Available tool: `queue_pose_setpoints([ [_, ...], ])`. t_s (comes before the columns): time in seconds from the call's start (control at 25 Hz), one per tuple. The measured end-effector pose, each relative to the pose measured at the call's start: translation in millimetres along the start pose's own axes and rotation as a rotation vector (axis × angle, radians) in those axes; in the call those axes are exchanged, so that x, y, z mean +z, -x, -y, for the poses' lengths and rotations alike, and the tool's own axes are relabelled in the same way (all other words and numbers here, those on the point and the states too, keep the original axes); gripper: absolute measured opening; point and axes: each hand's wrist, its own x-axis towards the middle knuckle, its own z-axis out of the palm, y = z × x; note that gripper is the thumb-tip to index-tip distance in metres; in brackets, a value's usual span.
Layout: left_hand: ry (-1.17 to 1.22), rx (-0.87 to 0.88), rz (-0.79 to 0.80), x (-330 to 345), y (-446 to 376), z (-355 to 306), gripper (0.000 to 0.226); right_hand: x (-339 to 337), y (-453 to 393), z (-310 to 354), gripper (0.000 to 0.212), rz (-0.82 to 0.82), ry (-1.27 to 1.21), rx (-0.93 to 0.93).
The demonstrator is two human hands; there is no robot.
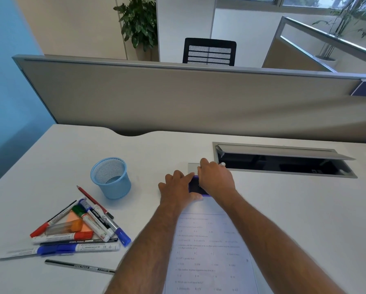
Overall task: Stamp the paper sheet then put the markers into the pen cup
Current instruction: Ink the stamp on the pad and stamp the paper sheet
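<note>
A printed paper sheet (pixel 211 251) lies on the white desk (pixel 294 219) in front of me. At its far end sits a dark purple stamp (pixel 194 186). My left hand (pixel 179 187) grips the stamp's left side and near corner. My right hand (pixel 217 179) covers its right side and top. A pile of markers (pixel 88 225) with red, green and blue caps lies at the left. Behind the pile stands an empty light-blue mesh pen cup (pixel 111 177).
A red pencil (pixel 91 198), black pens (pixel 80 266) and an orange sticky pad (pixel 80 223) lie among the markers. An open cable tray (pixel 284 160) is sunk into the desk at the right. A grey partition (pixel 178 98) runs along the desk's back.
</note>
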Motion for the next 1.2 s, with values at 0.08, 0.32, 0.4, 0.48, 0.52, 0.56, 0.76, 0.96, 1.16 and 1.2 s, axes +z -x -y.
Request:
queue_pose_setpoints([
  [0.08, 0.001, 0.000, -0.004, 0, 0, 0, 0.076, 2, 6, 0, 0.026, 0.004, -0.014, 0.000],
  [0.32, 0.007, -0.004, -0.018, 0, 0, 0, 0.077, 6, 27, -3, 0.031, -0.063, -0.019, -0.004],
  [0.4, -0.009, 0.000, -0.030, 1, 0, 0, 0.075, 8, 32, -3, 0.030, -0.071, -0.014, -0.001],
  [0.48, -0.004, 0.001, -0.032, 1, 0, 1, 0.075, 9, 34, -4, 0.032, -0.075, -0.017, -0.006],
  [0.52, -0.003, 0.001, -0.032, 1, 0, 1, 0.075, 9, 34, -4, 0.033, -0.075, -0.020, -0.009],
  [0.56, -0.002, 0.001, -0.031, 1, 0, 1, 0.075, 9, 34, -4, 0.032, -0.072, -0.021, -0.009],
  [0.76, 0.002, -0.008, -0.011, 1, -1, 0, 0.078, 5, 20, -3, 0.032, -0.051, -0.024, 0.004],
  [0.96, 0.011, -0.005, 0.000, 0, -1, 1, 0.078, 1, 9, -1, 0.026, -0.027, -0.011, 0.001],
  [1.16, 0.015, -0.004, -0.016, 1, 1, 1, 0.078, 2, 23, -2, 0.032, -0.054, -0.054, 0.004],
  [1.2, 0.019, 0.001, -0.022, 2, 1, 1, 0.078, 2, 27, -3, 0.032, -0.060, -0.058, 0.001],
])
